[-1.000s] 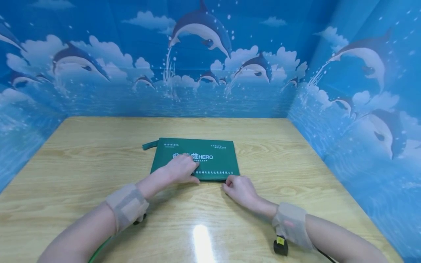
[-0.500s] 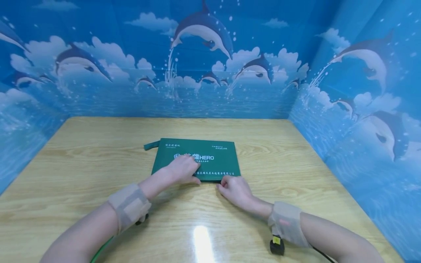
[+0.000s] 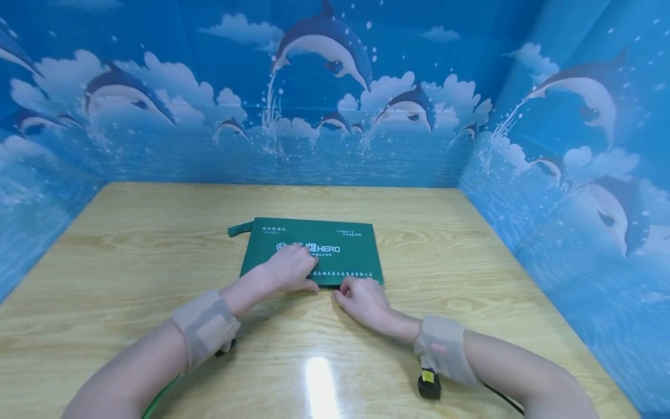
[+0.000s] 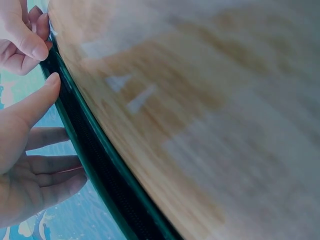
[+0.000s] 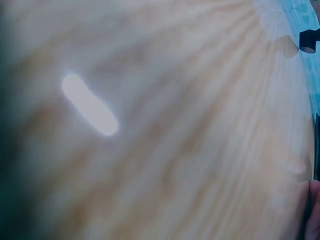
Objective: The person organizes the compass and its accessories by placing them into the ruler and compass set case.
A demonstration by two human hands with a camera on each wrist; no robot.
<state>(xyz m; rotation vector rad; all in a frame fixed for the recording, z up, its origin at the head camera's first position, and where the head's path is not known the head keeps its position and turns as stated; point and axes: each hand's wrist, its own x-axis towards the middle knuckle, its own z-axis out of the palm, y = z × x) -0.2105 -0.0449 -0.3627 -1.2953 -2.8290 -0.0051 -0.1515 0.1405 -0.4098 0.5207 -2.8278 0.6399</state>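
A flat green zip pouch (image 3: pixel 356 250) with white lettering lies on the wooden table. My left hand (image 3: pixel 288 267) rests on its cover, fingers extended and thumb at the near edge. In the left wrist view the black zipper (image 4: pixel 95 145) runs along that edge, below the left thumb (image 4: pixel 45 97). Just right of it, my right hand (image 3: pixel 366 302) has curled fingers and pinches at the zipper; the zipper pull is hidden by the fingers. Only some right fingertips (image 5: pixel 314 210) show at the right wrist view's border, against the pouch's dark edge.
A green wrist strap (image 3: pixel 241 228) sticks out from the pouch's far left corner. Walls with dolphin pictures (image 3: pixel 335 145) enclose the table (image 3: pixel 173 250) at the back and sides. Small black cameras sit under both wrists, the right one (image 3: pixel 429 385) near the tabletop.
My right hand has slid left along the pouch's near edge, closer to the left hand. The left hand and the pouch have stayed in place.
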